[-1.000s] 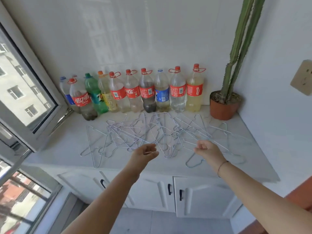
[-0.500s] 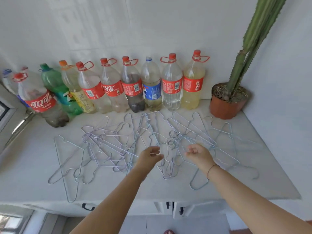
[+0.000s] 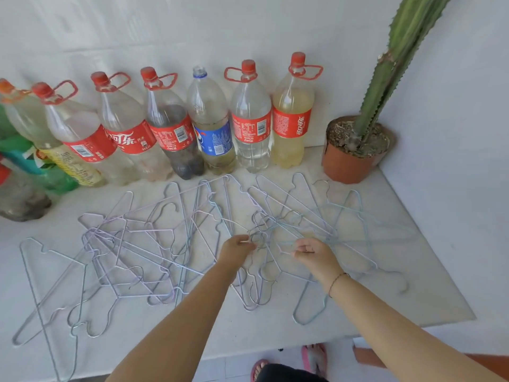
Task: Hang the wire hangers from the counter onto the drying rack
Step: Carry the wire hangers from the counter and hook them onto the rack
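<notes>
The task has barely begun, as we judge it: all the wire hangers [image 3: 165, 244] that we can see lie in a loose tangle spread across the white bench [image 3: 429, 293], in front of a row of bottles [image 3: 250, 125] and a potted cactus [image 3: 349, 161], and no drying rack is in view, so every hanger is yet to be lifted and hung. Our left grip [image 3: 238, 250] is curled with its fingertips pinched on a hook in the middle of the pile. Our right grip [image 3: 314, 255] is curled just beside it over a pale blue wire, but we cannot tell whether it has caught anything. Compared with a second ago, both grips have moved from the front edge of the pile into its middle and drawn closer together, while the hangers lie as they did.
</notes>
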Demonstrator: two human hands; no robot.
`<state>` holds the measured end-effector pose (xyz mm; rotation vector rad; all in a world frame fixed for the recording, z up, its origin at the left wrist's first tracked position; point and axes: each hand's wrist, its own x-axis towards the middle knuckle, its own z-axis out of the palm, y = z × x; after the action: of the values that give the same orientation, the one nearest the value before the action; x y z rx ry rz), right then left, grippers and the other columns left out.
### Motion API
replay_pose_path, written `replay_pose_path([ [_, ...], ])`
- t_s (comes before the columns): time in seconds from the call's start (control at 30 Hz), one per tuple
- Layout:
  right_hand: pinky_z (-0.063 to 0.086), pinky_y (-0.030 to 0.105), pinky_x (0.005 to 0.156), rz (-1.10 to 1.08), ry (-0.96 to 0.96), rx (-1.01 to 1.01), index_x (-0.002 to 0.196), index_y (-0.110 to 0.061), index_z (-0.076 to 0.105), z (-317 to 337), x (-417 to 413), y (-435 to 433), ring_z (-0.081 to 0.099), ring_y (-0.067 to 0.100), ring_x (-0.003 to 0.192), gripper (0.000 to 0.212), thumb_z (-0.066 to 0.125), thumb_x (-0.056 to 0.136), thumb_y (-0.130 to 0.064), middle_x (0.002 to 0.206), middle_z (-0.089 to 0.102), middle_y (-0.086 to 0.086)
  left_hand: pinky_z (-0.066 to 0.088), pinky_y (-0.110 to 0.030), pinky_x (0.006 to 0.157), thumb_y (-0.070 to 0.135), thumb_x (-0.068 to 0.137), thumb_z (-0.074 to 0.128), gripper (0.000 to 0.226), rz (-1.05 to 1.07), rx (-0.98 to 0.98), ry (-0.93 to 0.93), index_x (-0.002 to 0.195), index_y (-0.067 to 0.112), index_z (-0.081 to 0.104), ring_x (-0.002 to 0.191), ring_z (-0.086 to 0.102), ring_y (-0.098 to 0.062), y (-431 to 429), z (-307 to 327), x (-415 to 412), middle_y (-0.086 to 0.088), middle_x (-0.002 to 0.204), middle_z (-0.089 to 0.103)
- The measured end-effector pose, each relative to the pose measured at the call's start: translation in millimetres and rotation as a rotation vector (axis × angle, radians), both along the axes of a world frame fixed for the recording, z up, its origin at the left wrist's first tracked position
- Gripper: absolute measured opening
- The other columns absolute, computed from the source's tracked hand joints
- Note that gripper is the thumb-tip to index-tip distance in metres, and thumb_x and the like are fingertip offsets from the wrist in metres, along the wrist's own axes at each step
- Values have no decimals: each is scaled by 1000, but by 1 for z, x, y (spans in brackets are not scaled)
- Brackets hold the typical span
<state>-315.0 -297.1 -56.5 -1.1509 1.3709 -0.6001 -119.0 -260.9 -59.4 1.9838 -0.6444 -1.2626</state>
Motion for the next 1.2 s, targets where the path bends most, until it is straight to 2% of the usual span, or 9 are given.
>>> replay_pose_path([
  [0.07, 43, 20, 78, 9, -6, 10, 94, -12, 59, -2, 0, -7, 55, 18, 90, 23, 68, 76, 1, 93, 57, 8, 43, -20, 58, 7, 82, 67, 31, 13, -14, 42, 113, 3, 62, 67, 53, -14, -3, 2, 1, -10, 85, 61],
  [0.17, 41, 23, 82, 44, 22, 13, 98, -12, 59, -6, -2, -15, 55, 16, 87, 26, 69, 76, -2, 90, 57, 5, 41, -20, 59, 5, 87, 61, 24, 37, -61, 112, 110, 0, 62, 63, 54, -14, -1, 11, 5, -5, 74, 61],
  [0.33, 44, 28, 83, 261, 124, -8, 94, -15, 59, -12, -3, -13, 56, 15, 84, 23, 68, 76, -4, 85, 57, 1, 46, -24, 70, 7, 87, 60, 23, 67, -167, 175, 110, 9, 66, 67, 58, -13, 10, 30, 17, -3, 77, 65],
  [0.47, 47, 28, 85, 532, 263, 7, 90, -20, 59, -19, -5, -5, 57, 14, 86, 20, 71, 75, -13, 87, 59, -2, 43, -22, 67, 3, 88, 58, 22, 101, -239, 212, 107, 10, 66, 66, 56, -13, 17, 53, 23, -3, 78, 65],
  [0.57, 47, 23, 81, 602, 264, 25, 100, -20, 59, -15, -1, 0, 57, 11, 84, 27, 71, 76, -18, 83, 58, -6, 43, -20, 66, 2, 89, 57, 23, 119, -256, 221, 109, 9, 65, 68, 56, -13, 21, 67, 28, -3, 80, 64],
  [0.77, 40, 15, 65, 573, 197, 13, 111, -14, 59, 7, 8, -4, 51, 7, 68, 33, 69, 79, -13, 75, 53, -2, 43, -19, 67, 3, 88, 56, 22, 165, -317, 230, 102, 17, 67, 61, 59, -6, 32, 87, 44, 4, 72, 66],
  [0.9, 38, 14, 54, 503, 55, 63, 107, -12, 58, 30, 9, -6, 44, 10, 59, 26, 65, 82, -6, 70, 49, 2, 42, -20, 66, 4, 90, 54, 20, 204, -384, 241, 100, 15, 66, 58, 59, -4, 38, 107, 56, 9, 66, 67],
  [1.1, 36, 18, 51, 437, 60, 20, 109, -13, 60, 48, 8, -8, 47, 10, 62, 27, 67, 82, -10, 74, 54, 1, 47, -19, 65, 2, 92, 47, 24, 295, -510, 357, 99, 14, 67, 59, 55, -9, 45, 139, 72, 5, 63, 58],
  [1.2, 35, 19, 51, 395, 55, -3, 109, -13, 61, 52, 13, -7, 47, 11, 60, 27, 66, 83, -11, 72, 55, 4, 46, -20, 64, 3, 92, 48, 24, 259, -533, 326, 105, 13, 66, 61, 56, -10, 52, 150, 74, 4, 66, 57],
])
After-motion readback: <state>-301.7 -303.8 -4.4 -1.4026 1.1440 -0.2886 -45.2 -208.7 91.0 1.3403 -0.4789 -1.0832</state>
